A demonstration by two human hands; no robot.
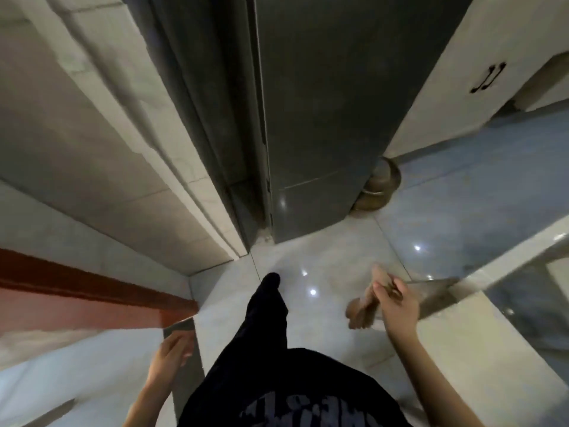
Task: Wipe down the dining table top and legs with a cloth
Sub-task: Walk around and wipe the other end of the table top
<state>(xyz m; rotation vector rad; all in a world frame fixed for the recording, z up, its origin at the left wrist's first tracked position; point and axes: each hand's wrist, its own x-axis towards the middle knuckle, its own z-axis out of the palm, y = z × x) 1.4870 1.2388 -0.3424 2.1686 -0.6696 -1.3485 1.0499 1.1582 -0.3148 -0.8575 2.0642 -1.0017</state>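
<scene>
Head view, looking steeply down.
- 6 o'clock, nearest: dark top with pale print (295, 402); one black-trousered leg (268, 312) extends forward over the glossy pale tile floor (323, 260).
- 7 o'clock: left hand (171, 355), blurred, fingers loosely extended, nothing in it. It sits beside the corner of a pale slab (92, 359).
- 4 o'clock: right hand (397, 303) clenched around the cloth (361, 306). The cloth is tan and bunched, hanging out of the fist above the floor and touching no surface.
- 3 to 4 o'clock: white-edged surface with a reflective dark panel (523, 291). Cannot tell whether this is the dining table.
- 9 o'clock: red-brown band (77, 291) under a pale stepped ledge (123, 134).
- 12 o'clock, far: tall dark grey cabinet (323, 118) standing on the tiles.
- 1 o'clock: brass-coloured pot (380, 186) on the floor, just beside the grey cabinet's right edge.
- 2 o'clock, farthest: white door with black handle (489, 77).
</scene>
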